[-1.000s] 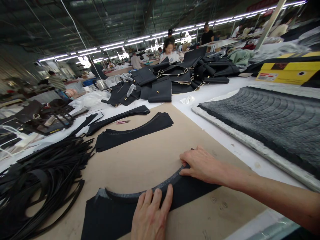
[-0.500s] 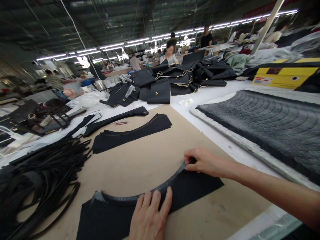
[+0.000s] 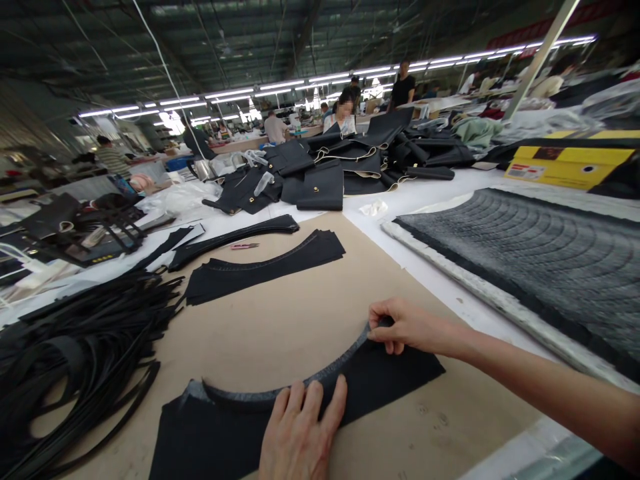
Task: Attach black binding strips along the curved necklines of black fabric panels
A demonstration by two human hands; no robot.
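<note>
A black fabric panel [image 3: 210,437] with a concave curved edge lies flat in front of me. Along that curve runs a narrow greyish, shiny band [image 3: 330,370], which looks like a strip or a turned edge; I cannot tell which. My left hand [image 3: 303,427] rests on the panel near the middle of the curve, fingers stretched out and pressing down. At the curve's far right end, my right hand [image 3: 407,327] has thumb and forefinger pinched on the band, and its fingers hide what lies there.
Black strips [image 3: 90,347] pile up at left. Beyond the panel lie stacked curved pieces [image 3: 265,263] and small pink-handled snips [image 3: 244,246]. A board with grey-coated black pieces [image 3: 525,247] stands at right, a yellow box [image 3: 565,165] behind it. Black leather-like pieces [image 3: 320,187] heap up at the back; people work beyond.
My right hand's lower fingers have uncurled slightly downward while the pinch stays at the curve's end. My left hand keeps its place. The whole view has shifted a little.
</note>
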